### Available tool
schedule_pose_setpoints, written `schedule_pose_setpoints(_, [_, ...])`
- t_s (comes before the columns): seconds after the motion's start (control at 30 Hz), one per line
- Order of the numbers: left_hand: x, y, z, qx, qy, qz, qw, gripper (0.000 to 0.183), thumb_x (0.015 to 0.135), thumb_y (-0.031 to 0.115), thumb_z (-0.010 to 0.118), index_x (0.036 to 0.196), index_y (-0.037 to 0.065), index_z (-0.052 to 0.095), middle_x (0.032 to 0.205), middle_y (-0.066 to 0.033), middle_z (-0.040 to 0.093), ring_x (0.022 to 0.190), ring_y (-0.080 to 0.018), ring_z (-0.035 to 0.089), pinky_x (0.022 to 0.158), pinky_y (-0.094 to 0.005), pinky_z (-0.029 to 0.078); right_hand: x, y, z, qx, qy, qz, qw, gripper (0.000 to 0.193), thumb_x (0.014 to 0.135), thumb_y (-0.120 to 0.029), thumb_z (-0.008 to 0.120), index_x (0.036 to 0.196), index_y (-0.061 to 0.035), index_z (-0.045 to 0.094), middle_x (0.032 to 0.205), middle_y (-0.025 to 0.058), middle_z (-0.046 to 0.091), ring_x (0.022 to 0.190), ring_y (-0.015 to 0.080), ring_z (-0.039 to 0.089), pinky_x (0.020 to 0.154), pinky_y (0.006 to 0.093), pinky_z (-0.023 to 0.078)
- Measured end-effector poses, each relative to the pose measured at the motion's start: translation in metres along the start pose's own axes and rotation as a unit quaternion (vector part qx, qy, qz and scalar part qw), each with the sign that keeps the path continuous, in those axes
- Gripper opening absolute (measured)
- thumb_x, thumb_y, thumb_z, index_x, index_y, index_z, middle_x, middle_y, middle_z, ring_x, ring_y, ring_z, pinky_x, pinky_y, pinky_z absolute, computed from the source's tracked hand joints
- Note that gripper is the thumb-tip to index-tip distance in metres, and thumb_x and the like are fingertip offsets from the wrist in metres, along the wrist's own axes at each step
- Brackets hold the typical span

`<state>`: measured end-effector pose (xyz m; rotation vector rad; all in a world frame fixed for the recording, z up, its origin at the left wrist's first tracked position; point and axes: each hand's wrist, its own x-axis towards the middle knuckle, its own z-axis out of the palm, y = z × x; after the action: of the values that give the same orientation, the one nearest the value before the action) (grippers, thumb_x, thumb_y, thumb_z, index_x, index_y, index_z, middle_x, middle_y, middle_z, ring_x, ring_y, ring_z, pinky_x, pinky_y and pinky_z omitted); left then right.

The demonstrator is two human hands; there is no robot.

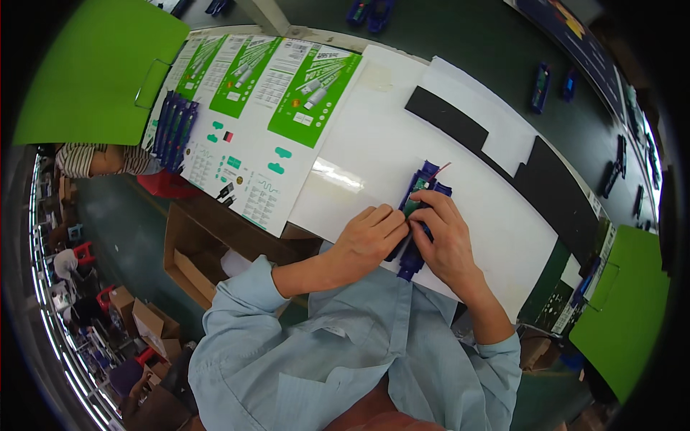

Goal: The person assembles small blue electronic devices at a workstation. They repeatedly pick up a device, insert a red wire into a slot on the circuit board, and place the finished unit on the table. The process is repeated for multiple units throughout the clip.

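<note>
In front of me, on the white work surface, lies an elongated blue plastic casing holding a green circuit board. A short red wire sticks up from its far end. My left hand is closed, its fingertips pinched at the casing's left edge. From the right, my right hand curls over the casing, with index finger and thumb at the circuit board. The fingertips of both hands meet near the middle and hide that part. Another blue edge shows right of the board.
Printed green-and-white sheets cover the left of the table, with a row of blue casings on them. Black strips lie beyond my hands. More blue parts rest on the dark green conveyor. A person's arm is at far left.
</note>
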<state>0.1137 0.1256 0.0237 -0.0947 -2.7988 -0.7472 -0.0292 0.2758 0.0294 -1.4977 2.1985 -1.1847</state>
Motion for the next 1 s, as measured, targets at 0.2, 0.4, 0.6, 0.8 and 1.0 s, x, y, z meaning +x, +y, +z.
schedule_pose_setpoints(0.2, [-0.030,0.013,0.007,-0.059,0.087,-0.016,0.994,0.044,0.081,0.021,0.088,0.117,0.000,0.073,0.121,-0.0105,0.068,0.112,-0.0293,0.067,0.097,-0.0412,0.053,0.007,-0.004,-0.009,0.040,-0.054,0.064,0.996,0.009,0.084,0.000,0.074,0.091,-0.0007,0.068,0.128,0.0134,0.065,0.118,0.0342,0.062,0.100,0.0438,0.052])
schedule_pose_setpoints(0.4, [-0.048,0.010,0.026,-0.057,0.073,-0.013,0.996,0.050,0.079,0.030,0.088,0.118,0.002,0.076,0.128,-0.0086,0.070,0.122,-0.0288,0.066,0.102,-0.0449,0.051,0.010,-0.006,-0.006,0.015,-0.081,0.094,0.992,0.006,0.083,-0.001,0.075,0.086,-0.0010,0.070,0.123,0.0130,0.062,0.115,0.0328,0.060,0.101,0.0425,0.049])
schedule_pose_setpoints(0.6, [-0.048,0.007,0.028,-0.033,0.077,-0.005,0.996,0.047,0.080,0.031,0.087,0.117,0.004,0.077,0.130,-0.0079,0.070,0.124,-0.0277,0.065,0.102,-0.0428,0.051,0.015,-0.004,-0.008,-0.002,-0.115,0.084,0.990,0.006,0.083,-0.001,0.075,0.086,-0.0028,0.071,0.118,0.0106,0.062,0.114,0.0305,0.059,0.101,0.0419,0.044])
schedule_pose_setpoints(0.8, [-0.049,0.002,0.034,-0.018,0.089,0.020,0.996,0.048,0.080,0.037,0.084,0.114,0.004,0.077,0.130,-0.0078,0.070,0.121,-0.0268,0.066,0.100,-0.0441,0.050,0.002,0.002,-0.002,-0.004,-0.072,0.025,0.997,0.007,0.086,-0.003,0.073,0.092,-0.0036,0.070,0.114,0.0083,0.063,0.111,0.0305,0.059,0.101,0.0441,0.043])
schedule_pose_setpoints(1.0, [-0.048,0.002,0.035,-0.012,0.085,0.019,0.996,0.050,0.079,0.040,0.085,0.113,0.004,0.076,0.135,-0.0090,0.069,0.120,-0.0274,0.066,0.100,-0.0444,0.050,0.000,0.004,0.002,-0.041,-0.069,-0.040,0.996,0.010,0.085,-0.004,0.072,0.094,-0.0054,0.071,0.116,0.0073,0.065,0.115,0.0311,0.059,0.106,0.0467,0.043])
